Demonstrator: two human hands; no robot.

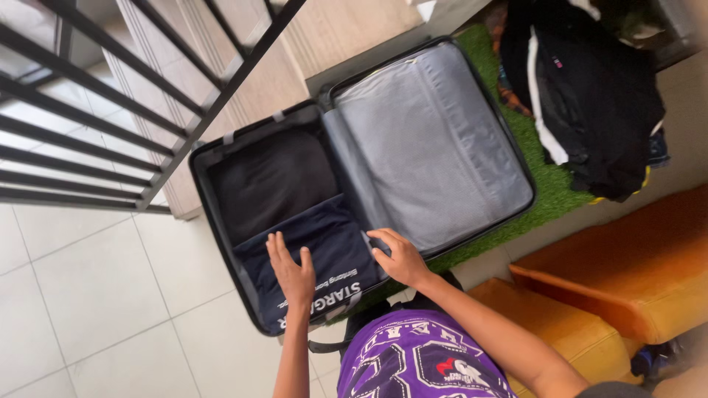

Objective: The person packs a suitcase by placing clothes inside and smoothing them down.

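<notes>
Folded navy garment [324,254] is lying in the near corner of the open suitcase [221,243], beside a darker folded piece [269,177]. It looks soft, light and limp, so it is probably best taken by its folded edges. The left hand [293,274] is pressing flat on it, grip spread wide and holding nothing. The right hand [402,258] is resting curled at the garment's edge by the grey fabric divider [435,140], clasping nothing visible.
</notes>
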